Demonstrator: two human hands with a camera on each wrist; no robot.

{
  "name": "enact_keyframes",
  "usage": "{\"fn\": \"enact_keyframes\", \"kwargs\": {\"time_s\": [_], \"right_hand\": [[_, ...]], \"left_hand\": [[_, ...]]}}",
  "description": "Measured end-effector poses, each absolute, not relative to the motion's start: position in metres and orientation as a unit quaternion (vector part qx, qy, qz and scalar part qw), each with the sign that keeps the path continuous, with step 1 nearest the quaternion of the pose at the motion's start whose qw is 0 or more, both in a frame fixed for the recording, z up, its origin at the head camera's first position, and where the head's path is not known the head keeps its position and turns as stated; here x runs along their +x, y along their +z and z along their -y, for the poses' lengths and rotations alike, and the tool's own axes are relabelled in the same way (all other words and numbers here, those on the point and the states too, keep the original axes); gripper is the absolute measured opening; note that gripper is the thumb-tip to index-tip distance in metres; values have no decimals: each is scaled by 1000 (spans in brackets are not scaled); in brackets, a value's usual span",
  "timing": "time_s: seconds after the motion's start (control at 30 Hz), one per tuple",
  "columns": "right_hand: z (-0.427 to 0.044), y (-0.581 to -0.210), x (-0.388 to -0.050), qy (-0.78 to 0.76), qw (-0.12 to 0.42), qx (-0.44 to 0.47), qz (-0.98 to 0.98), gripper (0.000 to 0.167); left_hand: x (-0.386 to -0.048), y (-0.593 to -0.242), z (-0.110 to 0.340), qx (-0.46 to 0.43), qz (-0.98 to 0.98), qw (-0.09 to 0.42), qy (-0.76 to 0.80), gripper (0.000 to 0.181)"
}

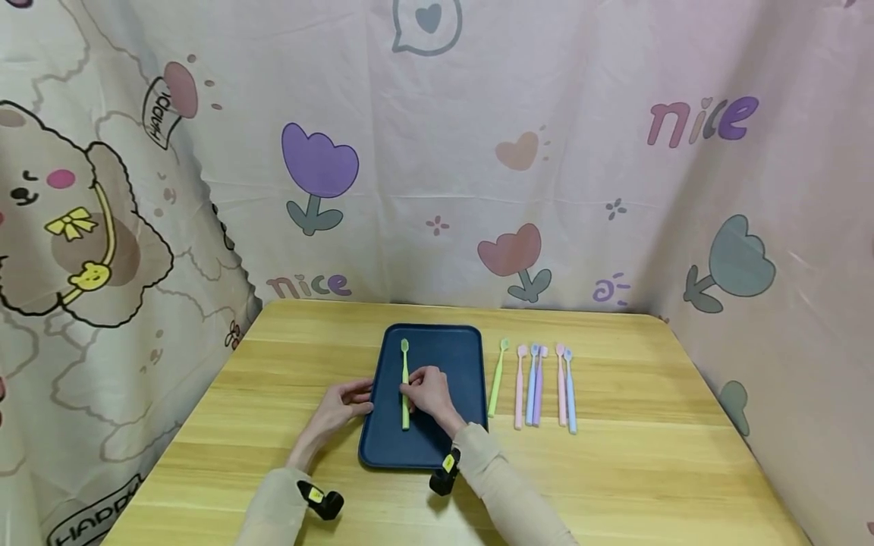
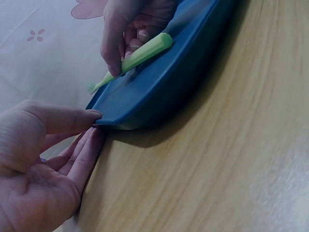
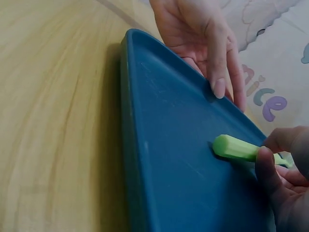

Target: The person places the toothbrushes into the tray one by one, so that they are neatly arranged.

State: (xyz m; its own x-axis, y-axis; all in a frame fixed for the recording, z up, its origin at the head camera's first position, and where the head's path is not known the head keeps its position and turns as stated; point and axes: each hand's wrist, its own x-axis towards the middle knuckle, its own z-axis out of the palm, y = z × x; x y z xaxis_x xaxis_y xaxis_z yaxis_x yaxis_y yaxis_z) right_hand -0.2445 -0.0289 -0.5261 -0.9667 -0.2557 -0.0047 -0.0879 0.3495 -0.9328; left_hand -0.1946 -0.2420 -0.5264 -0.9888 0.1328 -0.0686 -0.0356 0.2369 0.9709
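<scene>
A dark blue tray (image 1: 459, 356) lies on the table. Over its left part, my right hand (image 1: 430, 393) pinches a light green toothbrush (image 1: 405, 364) between thumb and fingers, bristle end pointing to the back. In the right wrist view the toothbrush handle (image 3: 235, 148) sits low, close to the tray floor; whether it touches is hard to tell. My left hand (image 1: 336, 413) holds the tray's left edge, its thumb over the rim and its fingers along the outside, as the left wrist view shows with the hand (image 2: 46, 159) at the tray corner.
Right of the tray, several toothbrushes lie in a loose row: a green one (image 1: 498, 378), a pink one (image 1: 520, 387), a blue one (image 1: 530, 387) beside a purple one (image 1: 539, 387), then another pink (image 1: 561, 387) and blue one (image 1: 570, 390). A printed curtain (image 1: 423, 152) hangs behind the wooden table (image 1: 649, 455).
</scene>
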Motion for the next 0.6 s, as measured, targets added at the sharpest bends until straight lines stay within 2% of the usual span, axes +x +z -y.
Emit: {"fn": "enact_keyframes", "kwargs": {"time_s": [0.6], "right_hand": [[27,-526,-238,-548,68,-118,-826,22]], "left_hand": [[-193,-524,240,34,-787,68,612,55]]}}
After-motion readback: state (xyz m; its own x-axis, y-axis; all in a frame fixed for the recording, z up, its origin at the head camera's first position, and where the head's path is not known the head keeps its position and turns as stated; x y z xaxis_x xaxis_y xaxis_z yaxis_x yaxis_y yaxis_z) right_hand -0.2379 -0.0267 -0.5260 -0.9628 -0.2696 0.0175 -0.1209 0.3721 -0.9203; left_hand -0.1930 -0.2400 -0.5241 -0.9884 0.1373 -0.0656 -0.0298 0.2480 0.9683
